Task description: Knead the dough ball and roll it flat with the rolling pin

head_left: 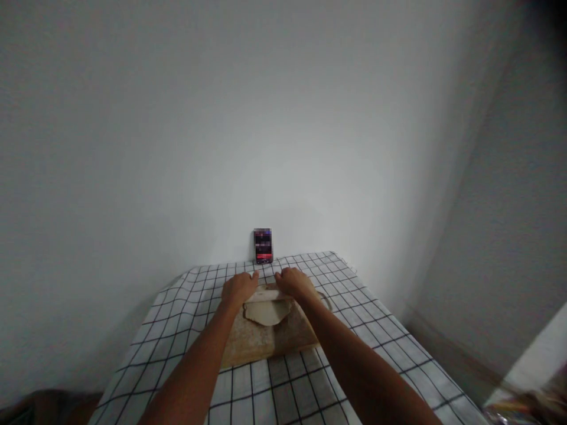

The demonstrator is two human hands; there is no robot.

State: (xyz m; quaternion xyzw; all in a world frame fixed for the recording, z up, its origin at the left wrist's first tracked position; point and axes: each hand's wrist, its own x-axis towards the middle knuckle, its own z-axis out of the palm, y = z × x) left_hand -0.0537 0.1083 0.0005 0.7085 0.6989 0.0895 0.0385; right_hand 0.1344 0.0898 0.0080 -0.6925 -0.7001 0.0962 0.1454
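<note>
A pale rolling pin (268,294) lies crosswise over a flat sheet of dough (267,313), whose near part shows below it. Under the dough is a wooden board (257,345), dusted whitish in places. At the pin's left end, my left hand (240,287) is closed round it, thumb side toward the middle. My right hand (296,282) grips the opposite end in the same way. Both hands hide the pin's ends, and the pin covers the far part of the dough.
A white tablecloth (177,330) with a dark grid covers the table. A phone (263,246) leans upright against the white wall (283,130) at the back edge. Beside the board, right of my right hand, a cord-like loop (326,299) shows. Blurred colourful items (531,407) sit at lower right.
</note>
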